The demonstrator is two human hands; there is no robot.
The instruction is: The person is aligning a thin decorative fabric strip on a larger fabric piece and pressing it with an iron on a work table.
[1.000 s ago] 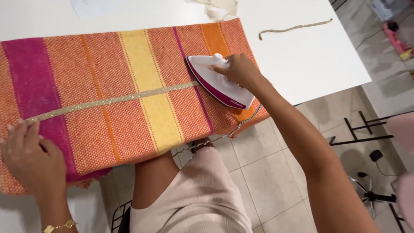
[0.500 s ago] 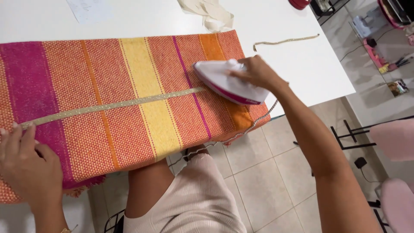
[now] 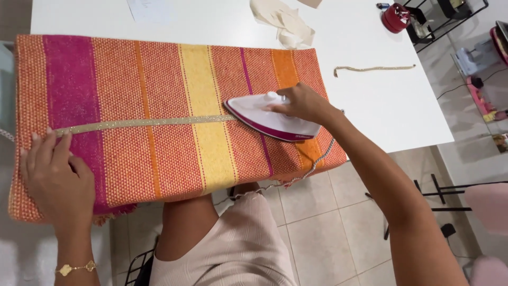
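Closed the right hand (image 3: 302, 103) around the handle of the white-and-magenta iron (image 3: 270, 119), at about 3 o'clock on the striped woven cloth (image 3: 159, 79). Pointed the iron's nose toward 9 o'clock, resting on one end of the glittery gold trim (image 3: 143, 123) laid straight across the stripes. Pressed the left hand (image 3: 55, 175) open and flat at 8 o'clock, fingertips at the trim's other end, gripping nothing. Set the hands well apart, one at each end of the strip.

Best done, judging from this, by gliding slowly along the trim's line with the sole flat, holding the strip taut under the left fingertips, and lifting those fingers clear of the heat in good time. Worth minding the trim's tail (image 3: 296, 177) dangling off the cloth's edge at 5 o'clock.

Spread the cloth over a white desk (image 3: 381, 111). Lay a spare length of trim (image 3: 373, 68) at 2 o'clock and cream scraps (image 3: 283, 21) at 12 o'clock. Stood a small red round case (image 3: 396, 17) at 1 o'clock; could not tell its contents.
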